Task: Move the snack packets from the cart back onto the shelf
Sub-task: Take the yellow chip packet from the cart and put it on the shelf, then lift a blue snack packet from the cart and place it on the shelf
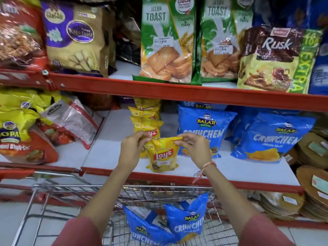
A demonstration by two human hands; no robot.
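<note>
A yellow Lay's packet stands upright near the front of the white middle shelf. My left hand pinches its top left corner and my right hand pinches its top right corner. Behind it runs a row of more yellow Lay's packets. Below, the wire cart holds two blue Balaji Crunchem packets, one upright and one lying to its left.
Blue Balaji Crunchem bags stand right of the Lay's row. Yellow and red Gopal bags fill the shelf's left. The red-edged upper shelf carries toast and rusk packs. Flat round packs are stacked at far right.
</note>
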